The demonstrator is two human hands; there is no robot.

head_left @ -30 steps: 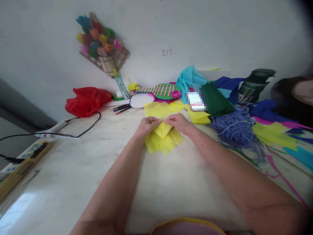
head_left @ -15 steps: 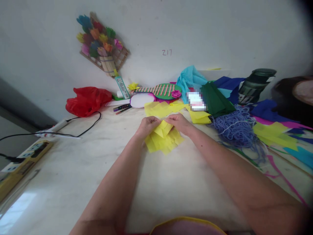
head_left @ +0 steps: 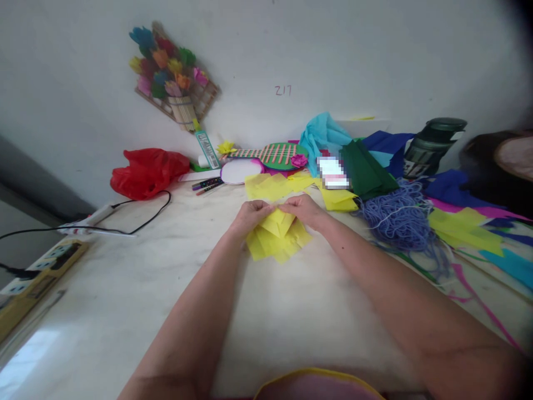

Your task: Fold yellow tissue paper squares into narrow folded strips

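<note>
A folded piece of yellow crepe paper (head_left: 278, 222) is pinched between my two hands above the middle of the table. My left hand (head_left: 251, 215) is closed on its upper left edge, and my right hand (head_left: 305, 210) is closed on the upper right edge. The fingertips of both hands nearly meet at the top of the fold. Beneath the held piece lie more yellow paper sheets (head_left: 277, 248), loosely overlapping on the tabletop. Another yellow sheet (head_left: 266, 188) lies flat just beyond my hands.
Blue yarn (head_left: 397, 215), dark green paper (head_left: 366, 169) and a dark bottle (head_left: 433, 147) crowd the right side. A red plastic bag (head_left: 147, 173) and a power strip (head_left: 44, 264) are on the left. Behind are markers (head_left: 207, 184) and a green racket-shaped craft (head_left: 275, 155). Part of a person's head (head_left: 499, 166) shows at right.
My fingertips have come closer together along the top of the yellow paper, and the folded flap shows a little wider below them. Other things stay where they were.
</note>
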